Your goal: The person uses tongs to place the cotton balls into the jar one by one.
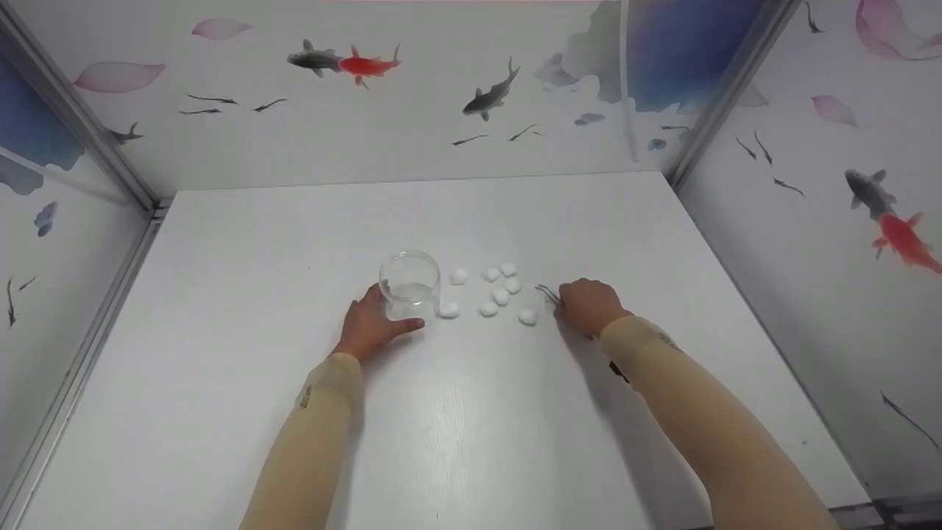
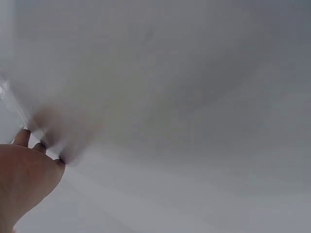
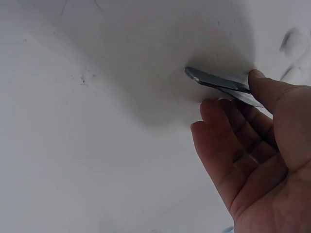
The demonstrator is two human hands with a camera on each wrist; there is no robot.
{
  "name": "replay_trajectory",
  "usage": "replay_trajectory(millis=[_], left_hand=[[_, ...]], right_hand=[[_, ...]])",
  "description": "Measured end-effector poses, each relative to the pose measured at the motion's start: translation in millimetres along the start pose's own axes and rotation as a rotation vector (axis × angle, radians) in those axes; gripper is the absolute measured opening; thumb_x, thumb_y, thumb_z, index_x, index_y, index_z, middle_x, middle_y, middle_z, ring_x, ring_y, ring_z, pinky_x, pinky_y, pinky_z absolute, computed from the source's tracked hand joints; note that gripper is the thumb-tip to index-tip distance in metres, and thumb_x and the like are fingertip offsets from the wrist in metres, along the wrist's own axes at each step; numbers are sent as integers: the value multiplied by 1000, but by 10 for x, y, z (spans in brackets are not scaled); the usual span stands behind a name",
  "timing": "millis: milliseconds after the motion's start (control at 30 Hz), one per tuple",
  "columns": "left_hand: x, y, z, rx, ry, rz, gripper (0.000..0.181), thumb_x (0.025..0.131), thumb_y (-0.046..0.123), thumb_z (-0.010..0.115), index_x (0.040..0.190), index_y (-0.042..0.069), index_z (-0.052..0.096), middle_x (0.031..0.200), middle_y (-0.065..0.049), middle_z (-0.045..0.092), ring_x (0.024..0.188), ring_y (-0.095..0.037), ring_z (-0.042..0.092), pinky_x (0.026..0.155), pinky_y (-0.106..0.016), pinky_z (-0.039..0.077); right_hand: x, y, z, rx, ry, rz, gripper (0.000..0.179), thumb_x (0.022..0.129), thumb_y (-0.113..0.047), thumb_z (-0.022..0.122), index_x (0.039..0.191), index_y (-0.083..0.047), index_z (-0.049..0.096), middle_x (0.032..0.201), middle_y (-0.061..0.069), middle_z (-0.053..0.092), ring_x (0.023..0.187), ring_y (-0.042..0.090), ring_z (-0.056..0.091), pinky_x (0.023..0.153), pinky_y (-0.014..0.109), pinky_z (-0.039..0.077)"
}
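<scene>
A clear round jar [image 1: 410, 276] stands on the white table, nothing visible inside it. My left hand [image 1: 372, 322] holds it low on its left and near side, the thumb pointing right across its front. In the left wrist view, fingertips of that hand [image 2: 31, 177] lie at the left edge of the frame against a see-through surface. Metal tweezers [image 1: 547, 294] are pinched between thumb and fingers of my right hand [image 1: 591, 308], tips pointing left toward the cotton balls [image 1: 500, 297]. The right wrist view shows the blunt rear end of the tweezers [image 3: 214, 80] past the fingertips.
Several white cotton balls lie loose between jar and tweezers; one cotton ball [image 1: 449, 311] sits close by the jar's right side. White panels printed with fish, like the back panel [image 1: 412, 132], border the table [image 1: 456, 442] at the back and both sides.
</scene>
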State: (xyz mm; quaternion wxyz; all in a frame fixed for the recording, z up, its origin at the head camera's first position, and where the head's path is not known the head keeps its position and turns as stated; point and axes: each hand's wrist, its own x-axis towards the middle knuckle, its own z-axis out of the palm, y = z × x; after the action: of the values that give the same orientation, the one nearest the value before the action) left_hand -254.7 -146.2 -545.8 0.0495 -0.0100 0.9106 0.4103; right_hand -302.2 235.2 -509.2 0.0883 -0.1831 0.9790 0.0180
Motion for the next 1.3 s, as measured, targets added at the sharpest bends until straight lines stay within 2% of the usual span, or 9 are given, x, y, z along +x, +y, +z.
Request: replay_trajectory(millis=[167, 333, 467, 600, 800, 967, 1300], left_hand=[[-1, 1, -13, -8, -8, -9, 106, 76, 51, 83, 154, 3, 29, 156, -17, 37, 146, -33, 27, 123, -45, 1], [1, -9, -17, -22, -26, -17, 106, 77, 50, 83, 155, 3, 28, 156, -16, 36, 146, -33, 26, 123, -45, -2], [-4, -5, -20, -39, -33, -19, 106, 76, 49, 84, 155, 4, 28, 157, -16, 35, 147, -33, 24, 123, -45, -3], [-6, -1, -26, -43, -42, -30, 108, 76, 49, 84, 156, 6, 26, 159, -13, 33, 148, -30, 22, 123, -44, -5], [0, -16, -22, -27, -47, -36, 107, 78, 50, 83, 156, 5, 26, 159, -15, 32, 148, -30, 22, 123, -44, -5], [33, 6, -48, -29, -35, -31, 105, 77, 49, 84, 155, 4, 29, 157, -16, 35, 147, -32, 24, 123, -44, -4], [33, -51, -20, -36, -33, -32, 107, 75, 49, 85, 154, 3, 30, 156, -18, 37, 147, -35, 24, 123, -45, -4]], right_hand=[[1, 2, -42, 28, 11, -9, 14, 97, -11, 59, 90, -2, 67, 73, 8, 60, 65, 24, 52, 61, 43, 52], [-16, 42, -87, 50, 58, -28, 12, 97, -15, 63, 99, -6, 71, 83, 6, 68, 70, 22, 59, 65, 43, 55], [-72, 69, -143, 116, 112, -80, 15, 95, -18, 67, 106, -9, 71, 90, 4, 69, 74, 20, 61, 66, 42, 55], [-155, 59, -200, 160, 133, -163, 10, 96, -18, 67, 101, -11, 71, 84, -1, 66, 71, 17, 59, 63, 39, 54], [-253, 27, -207, 127, 101, -249, 9, 95, -19, 69, 101, -14, 72, 84, -6, 66, 71, 12, 58, 65, 35, 54], [-292, 41, -231, 67, 133, -304, 12, 91, -17, 74, 102, -12, 72, 87, -4, 67, 74, 12, 61, 68, 34, 56], [-317, 25, -149, 57, 131, -323, 16, 89, -16, 76, 105, -13, 77, 93, -2, 72, 80, 14, 66, 74, 36, 59]])
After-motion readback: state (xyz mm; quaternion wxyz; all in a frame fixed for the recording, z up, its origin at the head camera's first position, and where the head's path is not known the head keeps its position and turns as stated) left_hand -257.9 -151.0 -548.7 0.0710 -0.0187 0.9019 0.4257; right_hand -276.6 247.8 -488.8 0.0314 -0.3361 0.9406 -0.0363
